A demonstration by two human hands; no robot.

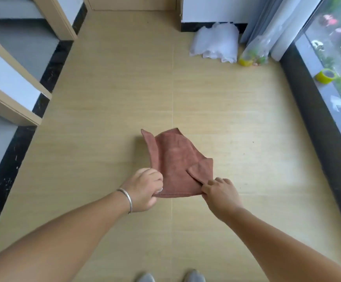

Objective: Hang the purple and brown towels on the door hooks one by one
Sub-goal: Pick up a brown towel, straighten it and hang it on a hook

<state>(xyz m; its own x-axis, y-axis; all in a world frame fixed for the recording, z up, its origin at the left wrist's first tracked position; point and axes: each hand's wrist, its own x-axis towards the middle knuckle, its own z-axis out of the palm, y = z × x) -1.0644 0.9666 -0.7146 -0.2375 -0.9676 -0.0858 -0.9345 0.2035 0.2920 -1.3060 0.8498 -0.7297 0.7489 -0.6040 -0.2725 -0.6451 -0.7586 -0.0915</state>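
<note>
**A:** ok so where's the brown towel (175, 159) at?

**B:** Held up in front of the person, above the wood-look floor (124, 88), a bit below the middle of the view. The left hand (145, 190) has its fingers curled round the near-left corner, and the right hand (219, 193) pinches the near-right corner. The stitched hem runs straight between the two hands, 9 to 3 o'clock.

**A:** and which way does it point?

**B:** The long axis goes away from the hands, leaning toward 11 o'clock. The far end finishes in two loose corners up there. One flap is folded over at the right side, just by the right-hand fingers.

**A:** anything else around?

**B:** Silver bracelet (127, 200) on the left wrist. A white plastic bag (216, 43) at about 1 o'clock by the wall, and a yellow tape roll (326, 76) on the window ledge at 2 o'clock. Door bottom (133, 3) at 12.
</note>
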